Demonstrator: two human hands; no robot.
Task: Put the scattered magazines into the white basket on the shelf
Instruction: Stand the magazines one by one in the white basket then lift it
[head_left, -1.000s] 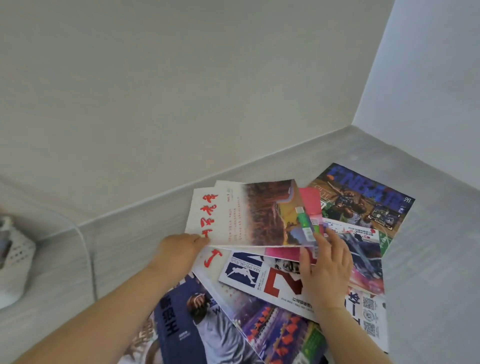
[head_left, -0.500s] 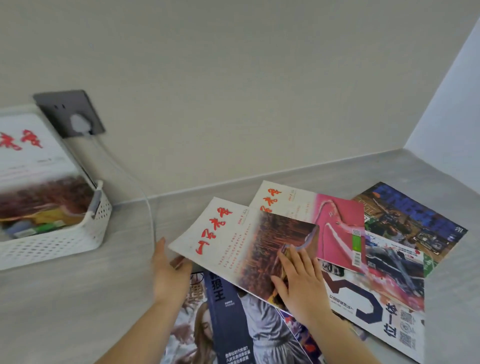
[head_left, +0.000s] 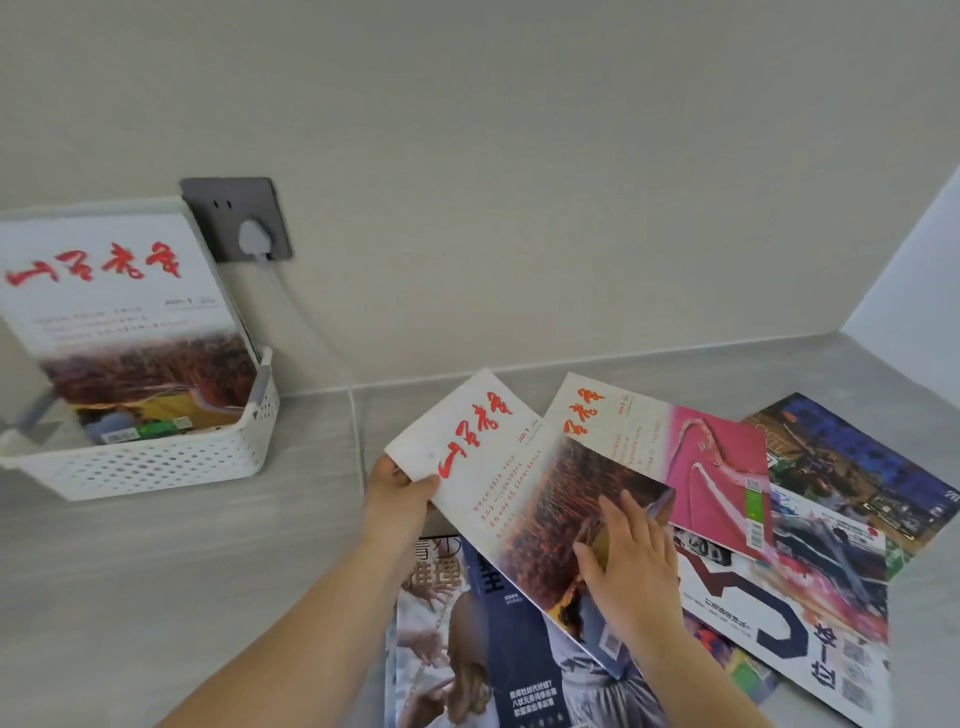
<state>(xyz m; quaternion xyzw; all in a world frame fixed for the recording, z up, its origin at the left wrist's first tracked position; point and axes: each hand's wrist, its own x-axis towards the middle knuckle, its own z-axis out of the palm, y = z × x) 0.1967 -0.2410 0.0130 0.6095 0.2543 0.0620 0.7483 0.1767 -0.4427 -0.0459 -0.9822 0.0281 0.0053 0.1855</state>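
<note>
Grey shelf (head_left: 182, 582) in a wall corner, magazines (head_left: 831, 525) fanned across it
The left hand (head_left: 397, 491) pinches the top magazine (head_left: 519, 493) by its corner; the right hand (head_left: 631, 566) lies flat-fingered on its cover. The white basket (head_left: 156, 465) (an upright magazine (head_left: 119, 312) inside) stands well left, under a wall socket (head_left: 236, 218).

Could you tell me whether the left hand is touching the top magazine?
Touching. The head view shows the left hand pinching a corner of the top magazine, with its thumb lying on the white cover.
</note>
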